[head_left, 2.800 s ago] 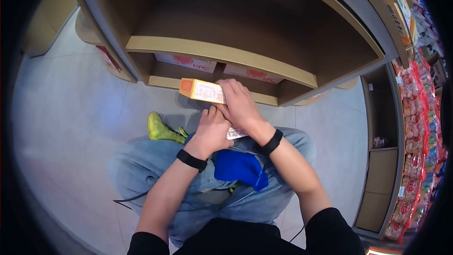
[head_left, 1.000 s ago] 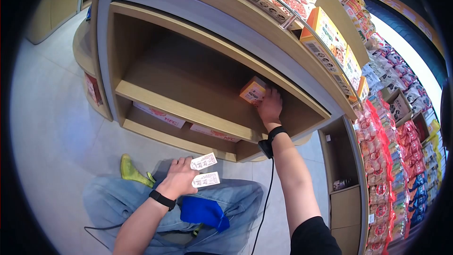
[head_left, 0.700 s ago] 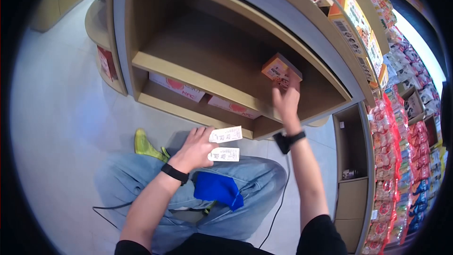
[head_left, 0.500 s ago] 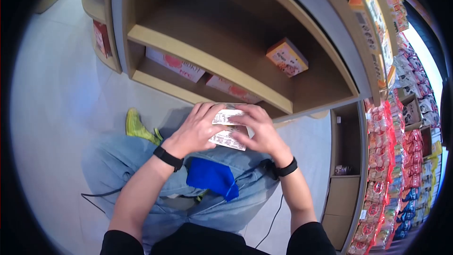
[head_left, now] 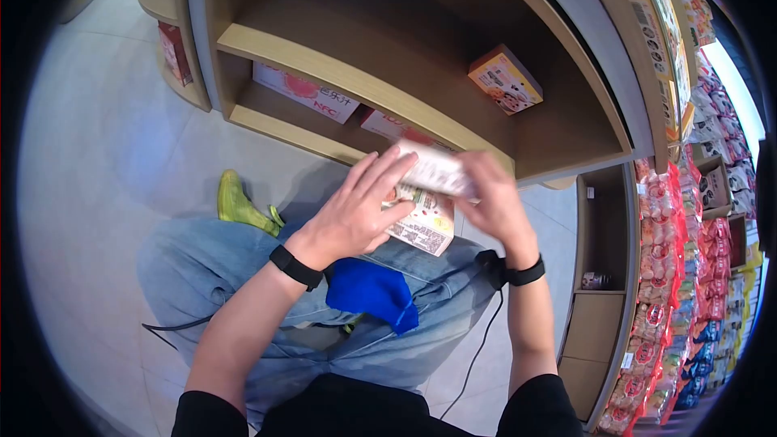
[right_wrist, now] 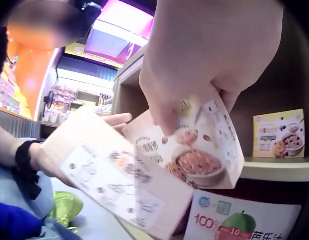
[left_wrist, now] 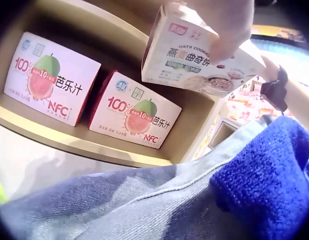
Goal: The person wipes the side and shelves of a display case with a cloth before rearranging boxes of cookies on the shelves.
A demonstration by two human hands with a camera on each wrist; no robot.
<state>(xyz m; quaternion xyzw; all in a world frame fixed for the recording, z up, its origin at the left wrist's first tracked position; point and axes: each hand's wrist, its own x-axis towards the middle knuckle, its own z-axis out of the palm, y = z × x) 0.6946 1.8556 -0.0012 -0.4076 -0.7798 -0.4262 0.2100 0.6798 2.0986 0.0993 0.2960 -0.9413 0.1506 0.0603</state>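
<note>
One cookie box (head_left: 429,218) is in the person's left grip (head_left: 344,214): fingers curled round it, thumb across its printed face. Second box (head_left: 439,170), blurred in the head view, is in the right grip (head_left: 500,206); right wrist view shows fingers bent over a face with a bowl picture. Both boxes are above the jeans (head_left: 194,267), just in front of a wooden shelf unit (head_left: 197,32). They overlap in the head view; cannot tell whether they touch.

Third box (head_left: 506,81), orange and white, stands on the upper shelf (head_left: 364,40) near its right end, apart from both hands. Lower shelf (head_left: 283,131) holds two white juice cartons side by side, left carton (left_wrist: 52,77) and right carton (left_wrist: 137,110), narrow gap between.

Blue cloth (head_left: 372,295) lies on the jeans, between the forearms. Yellow-green shoe (head_left: 239,204) on pale floor (head_left: 105,170). Black band (head_left: 295,267) on left wrist, another on right. Bagged snacks (head_left: 660,243) line the far right.
</note>
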